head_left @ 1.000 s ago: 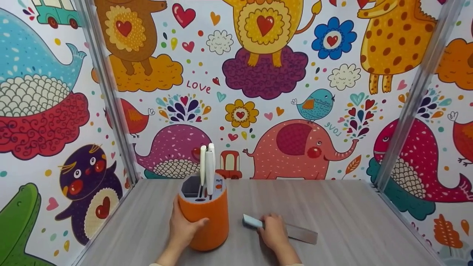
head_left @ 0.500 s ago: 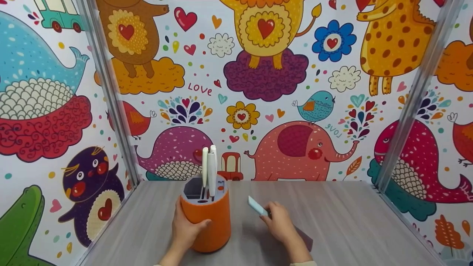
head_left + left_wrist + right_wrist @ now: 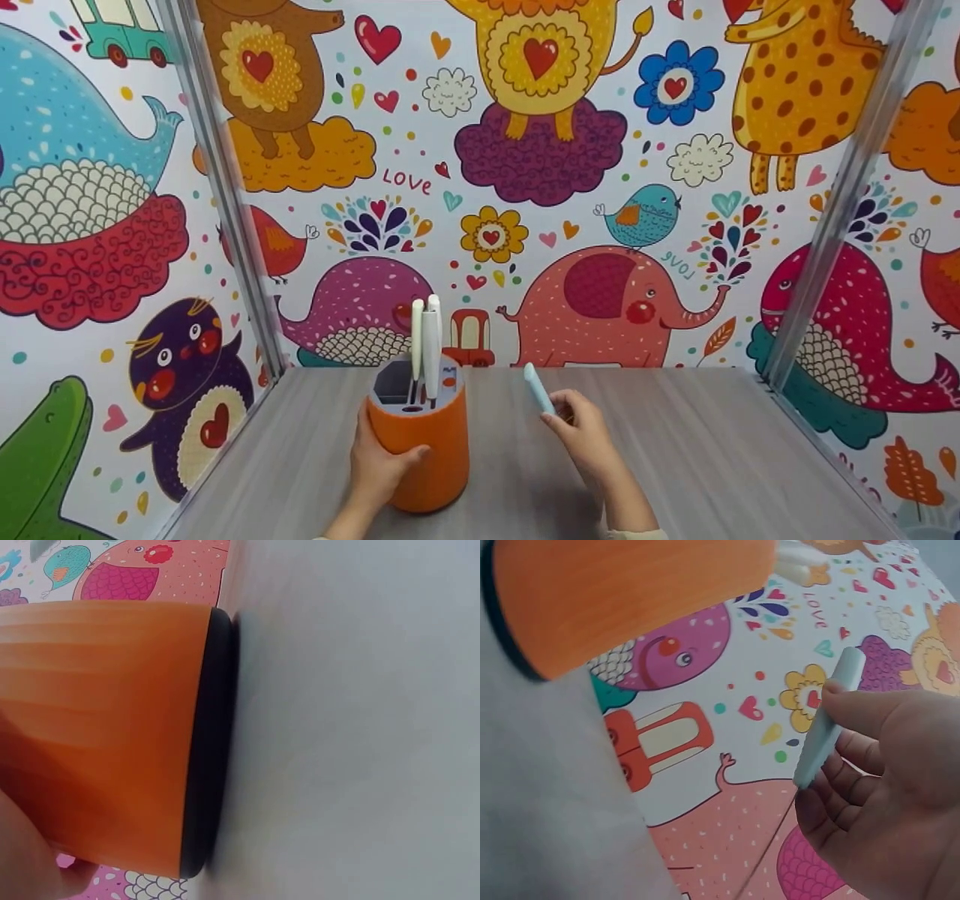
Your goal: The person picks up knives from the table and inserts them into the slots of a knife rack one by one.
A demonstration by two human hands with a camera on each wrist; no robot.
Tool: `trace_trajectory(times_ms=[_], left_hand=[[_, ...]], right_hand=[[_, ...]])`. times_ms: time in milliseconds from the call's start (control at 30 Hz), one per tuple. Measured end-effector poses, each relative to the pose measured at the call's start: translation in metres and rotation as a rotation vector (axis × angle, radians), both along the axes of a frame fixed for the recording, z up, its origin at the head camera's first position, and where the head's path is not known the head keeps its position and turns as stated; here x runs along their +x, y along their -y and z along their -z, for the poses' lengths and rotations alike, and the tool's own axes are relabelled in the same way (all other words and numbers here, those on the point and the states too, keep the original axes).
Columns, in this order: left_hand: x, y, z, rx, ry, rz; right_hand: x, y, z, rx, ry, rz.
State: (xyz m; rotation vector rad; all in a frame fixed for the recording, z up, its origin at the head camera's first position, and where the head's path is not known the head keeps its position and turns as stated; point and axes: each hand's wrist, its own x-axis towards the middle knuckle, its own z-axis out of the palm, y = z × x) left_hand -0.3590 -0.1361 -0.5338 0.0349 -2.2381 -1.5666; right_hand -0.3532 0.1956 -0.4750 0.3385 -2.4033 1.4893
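Observation:
My left hand (image 3: 375, 457) grips the side of an orange knife block (image 3: 431, 457), thumb across its front. Several white-handled knives (image 3: 431, 345) stand upright in the block's grey slotted top. In the left wrist view, the block's black base (image 3: 210, 742) meets the tabletop. To the right of the block, my right hand (image 3: 589, 435) holds a kitchen knife (image 3: 538, 388) by its pale blue handle above the table. The handle tip points up and away. In the right wrist view, thumb and fingers pinch that handle (image 3: 831, 716); the blade (image 3: 769, 844) shows edge-on as a thin line.
A grey wood-grain table (image 3: 712, 465) lies beneath both hands. Walls printed with cartoon animals (image 3: 592, 300) rise at its back and sides, with metal corner posts (image 3: 225, 195) at left and right.
My right hand has lifted the knife off the table and turned it, so its handle tip now points upward and the blade tips down. The left hand still holds the block.

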Motion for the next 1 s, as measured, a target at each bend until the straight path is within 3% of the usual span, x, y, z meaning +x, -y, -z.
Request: trace_trajectory(times_ms=[267,400,567,667,867,1000], left_hand=[[0.002,0.0,-0.001,0.035,0.007,0.018],[0.002,0.002,0.0,0.051,-0.043,0.033],[0.004,0.006,-0.002,0.103,-0.143,0.043],[0.01,0.003,-0.01,0.114,-0.18,-0.001],[0.022,-0.008,-0.036,0.121,-0.281,-0.161],[0.032,-0.015,-0.051,0.103,-0.353,-0.213]], right_hand=[[0.006,-0.002,-0.01,-0.227,-0.008,-0.108],[0.006,0.003,-0.009,-0.337,-0.004,-0.16],[0.007,0.017,-0.005,-0.365,0.003,-0.201],[0.009,0.026,-0.004,-0.344,0.002,-0.209],[0.016,0.04,-0.011,-0.293,0.005,-0.225],[0.021,0.049,-0.016,-0.251,0.002,-0.238]])
